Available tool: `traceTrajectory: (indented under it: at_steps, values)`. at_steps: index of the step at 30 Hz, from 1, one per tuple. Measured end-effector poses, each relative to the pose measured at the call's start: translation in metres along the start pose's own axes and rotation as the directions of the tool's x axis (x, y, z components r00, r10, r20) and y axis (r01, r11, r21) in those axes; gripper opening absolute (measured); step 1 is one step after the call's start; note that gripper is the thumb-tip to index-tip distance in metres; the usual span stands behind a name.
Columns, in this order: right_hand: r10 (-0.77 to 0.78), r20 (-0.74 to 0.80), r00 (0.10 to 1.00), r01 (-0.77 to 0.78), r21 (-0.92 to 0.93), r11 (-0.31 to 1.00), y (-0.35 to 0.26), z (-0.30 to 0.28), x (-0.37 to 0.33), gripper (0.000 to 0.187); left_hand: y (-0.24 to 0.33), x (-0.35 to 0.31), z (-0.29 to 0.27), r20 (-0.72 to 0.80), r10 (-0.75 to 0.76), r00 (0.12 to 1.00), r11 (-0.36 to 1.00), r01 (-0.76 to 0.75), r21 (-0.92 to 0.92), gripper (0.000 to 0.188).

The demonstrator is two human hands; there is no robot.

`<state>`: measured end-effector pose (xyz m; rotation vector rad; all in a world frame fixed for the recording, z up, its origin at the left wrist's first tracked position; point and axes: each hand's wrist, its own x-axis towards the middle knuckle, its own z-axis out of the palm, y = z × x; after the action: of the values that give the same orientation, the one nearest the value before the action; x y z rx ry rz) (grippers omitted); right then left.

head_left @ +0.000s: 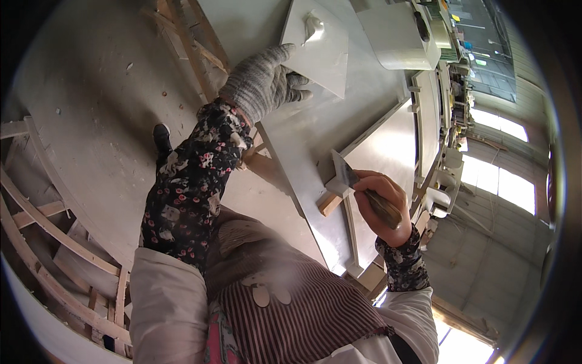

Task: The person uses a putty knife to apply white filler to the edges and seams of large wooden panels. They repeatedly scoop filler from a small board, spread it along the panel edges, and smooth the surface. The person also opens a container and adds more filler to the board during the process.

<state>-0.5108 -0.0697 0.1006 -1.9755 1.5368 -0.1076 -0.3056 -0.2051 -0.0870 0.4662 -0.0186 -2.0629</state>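
Note:
My left hand (260, 82), in a grey knitted glove, grips a flat pale board (330, 67) by its near corner, thumb over the edge. Some fingers show below that edge, and the rest are hidden. A dollop of white paste (313, 28) sits on the board's far part. Bare and closed, my right hand (388, 206) holds a putty knife (344, 170) by its brown handle, the metal blade pointing up and left. Beneath the blade, a pale panel (388, 142) lies at a slant, with a small wooden block (329, 204) by its near corner.
A smooth grey worktable (291, 142) runs diagonally beneath both hands. At the far right of it stands a white box-like container (397, 39) with a dark-handled tool on it. Curved wooden frames (60, 242) stand on the floor at left; wooden legs (197, 51) show at the upper left.

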Motion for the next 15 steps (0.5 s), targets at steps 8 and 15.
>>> traceTrajectory:
  at_steps: [8,15]
  values:
    - [0.083,-0.003,0.997,-0.083,-0.017,0.996,-0.0027,0.0058,0.0025,0.019,-0.0002,0.0019,0.0013,-0.062,-0.009,0.998,0.999,0.013,0.051,0.052]
    - [0.037,-0.051,0.998,-0.042,-0.095,0.995,-0.0048,0.0005,-0.0005,0.019,-0.0013,0.0060,-0.0002,-0.027,-0.037,0.999,0.999,0.037,0.001,0.050]
